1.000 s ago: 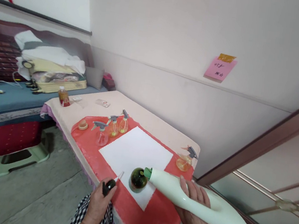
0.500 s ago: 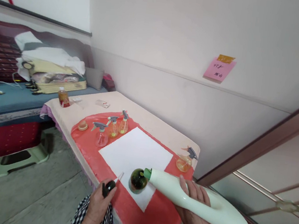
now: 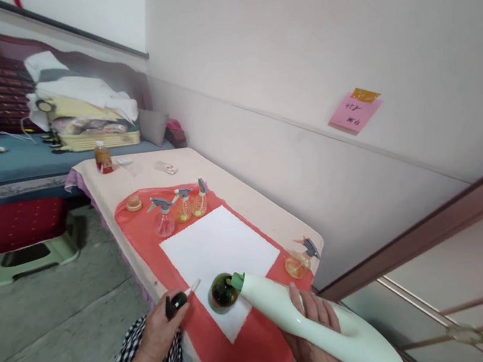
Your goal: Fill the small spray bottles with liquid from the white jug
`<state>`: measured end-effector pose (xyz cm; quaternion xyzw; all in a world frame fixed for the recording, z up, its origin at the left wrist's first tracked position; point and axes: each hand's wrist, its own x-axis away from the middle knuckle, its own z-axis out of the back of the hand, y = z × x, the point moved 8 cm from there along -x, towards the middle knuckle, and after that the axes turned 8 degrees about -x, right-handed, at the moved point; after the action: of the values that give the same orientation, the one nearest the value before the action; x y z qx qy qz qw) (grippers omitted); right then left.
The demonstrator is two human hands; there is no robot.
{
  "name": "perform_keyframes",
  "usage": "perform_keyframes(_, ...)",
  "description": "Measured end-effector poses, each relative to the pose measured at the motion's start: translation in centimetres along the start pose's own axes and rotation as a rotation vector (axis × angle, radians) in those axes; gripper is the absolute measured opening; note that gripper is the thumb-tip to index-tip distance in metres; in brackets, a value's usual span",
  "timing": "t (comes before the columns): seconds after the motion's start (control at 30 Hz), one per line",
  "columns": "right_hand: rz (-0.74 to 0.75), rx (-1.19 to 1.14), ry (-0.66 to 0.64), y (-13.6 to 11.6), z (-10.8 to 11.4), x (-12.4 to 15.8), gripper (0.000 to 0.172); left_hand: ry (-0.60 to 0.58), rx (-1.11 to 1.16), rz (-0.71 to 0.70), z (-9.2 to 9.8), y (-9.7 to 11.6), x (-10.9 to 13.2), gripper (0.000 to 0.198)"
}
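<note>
A round dark-green bottle (image 3: 224, 293) stands on a white sheet with a scalloped edge (image 3: 232, 245). My right hand (image 3: 317, 314) grips a long, tapered, pale mint-green device (image 3: 362, 348) through its loop handle. The device's narrow end has a dark-green tip that meets the bottle's top; whether they touch I cannot tell. Left of the bottle, my left hand (image 3: 162, 325) is closed on a dark bottle top (image 3: 177, 301); its thin clear tube points toward the sheet. Three clear spray bottles with grey heads, one of them pinkish (image 3: 164, 224), stand beyond the sheet's left edge.
Another spray bottle (image 3: 298, 263) stands at the right end of the red cloth (image 3: 146, 251). A small round tan object (image 3: 134, 203) lies at its left end. Farther off are a bottle of brown liquid (image 3: 103, 157) and a small packet (image 3: 166, 167). A red-topped stool (image 3: 23, 228) stands left.
</note>
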<state>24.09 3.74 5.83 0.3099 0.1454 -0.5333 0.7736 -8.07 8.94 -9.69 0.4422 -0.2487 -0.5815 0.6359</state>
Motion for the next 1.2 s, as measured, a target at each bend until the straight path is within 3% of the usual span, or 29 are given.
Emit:
perform_keyframes(0.37,-0.003,-0.027,0.013,0.0,0.7,-0.6,0.078,0.040,0.014,-0.010,0.1,0.1,-0.1,0.038)
perform_keyframes(0.67,0.003,-0.031,0.010,0.2,0.4,-0.8,0.075,0.001,0.016,0.001,-0.3,-0.3,0.1,0.041)
perform_keyframes(1.2,0.004,-0.019,0.006,0.1,0.7,-1.1,0.058,0.018,0.023,0.002,-0.2,0.0,-0.1,0.039)
